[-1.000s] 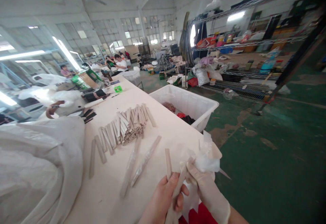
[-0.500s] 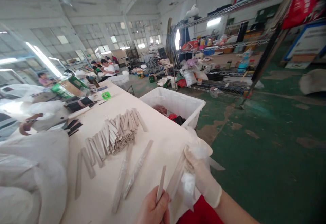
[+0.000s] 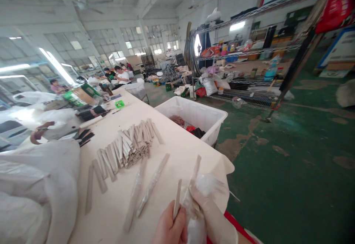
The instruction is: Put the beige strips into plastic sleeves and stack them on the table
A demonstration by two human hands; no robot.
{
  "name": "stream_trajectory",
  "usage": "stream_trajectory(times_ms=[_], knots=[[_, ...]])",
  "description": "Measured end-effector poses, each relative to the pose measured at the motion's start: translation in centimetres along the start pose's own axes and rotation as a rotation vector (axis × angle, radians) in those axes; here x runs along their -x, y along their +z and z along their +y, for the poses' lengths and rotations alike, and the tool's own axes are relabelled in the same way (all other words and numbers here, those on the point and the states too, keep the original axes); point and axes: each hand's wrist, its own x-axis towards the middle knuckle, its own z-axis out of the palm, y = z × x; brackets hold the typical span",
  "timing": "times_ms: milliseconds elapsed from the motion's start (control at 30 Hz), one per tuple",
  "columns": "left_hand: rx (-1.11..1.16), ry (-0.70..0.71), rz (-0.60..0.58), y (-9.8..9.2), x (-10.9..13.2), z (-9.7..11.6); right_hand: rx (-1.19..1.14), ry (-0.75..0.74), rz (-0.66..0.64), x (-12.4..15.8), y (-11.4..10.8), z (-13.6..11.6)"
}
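Observation:
My bare left hand [image 3: 169, 228] is closed around a thin tan strip [image 3: 176, 199] that stands up between its fingers at the near edge of the white table [image 3: 177, 144]. My right hand [image 3: 210, 218], in a pale glove, grips a crumpled clear plastic sleeve [image 3: 205, 184] with a second tan strip [image 3: 194, 170] poking out of its top. The two hands touch side by side. Two wrapped strips [image 3: 144, 188] lie flat on the table just beyond my hands. Farther back sits a fanned pile of bare tan strips [image 3: 124, 147].
A white plastic bin [image 3: 194, 118] with dark and red items stands at the table's right edge. Large white bags [image 3: 39, 181] fill the left. Wire shelving [image 3: 249, 70] stands on the green floor at right. People sit at the table's far end [image 3: 119, 75].
My right hand has drawn in and down against my left hand, bringing the plastic sleeve and its strip closer. The left hand holds its strip more upright. The view shifted slightly.

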Motion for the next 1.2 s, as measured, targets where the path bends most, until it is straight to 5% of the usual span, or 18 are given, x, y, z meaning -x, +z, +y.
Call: stream_trajectory(times_ms=[167,300,400,500,667,767,1067,1200], knots=[[-0.482,0.131,0.247,-4.7,-0.4,0.1,-0.184,-0.051,0.018,-1.1,-1.3,-2.5],[-0.962,0.05,0.531,-9.3,-1.6,0.5,-0.41,0.167,-0.159,-2.1,-2.4,-4.2],[-1.157,0.106,0.655,-10.6,-2.2,0.5,-0.43,0.193,-0.21,-2.1,-3.0,-3.6],[-1.028,0.24,0.707,-9.0,-1.8,0.7,-0.36,0.213,-0.15,-2.1,-3.2,-2.6],[-0.527,0.364,0.184,-1.8,-1.6,2.2,-0.2,0.187,-0.088,-2.1,-2.0,-1.6],[-0.491,0.352,0.107,1.2,-2.8,2.7,-0.133,0.15,-0.078,-1.5,-1.3,-1.5],[-0.55,0.359,0.236,0.6,-3.6,2.9,-0.089,-0.012,0.061,-0.3,-2.1,-1.4],[-0.496,0.356,0.255,0.5,-4.0,3.4,-0.085,0.048,0.023,-0.3,-2.2,-1.0]])
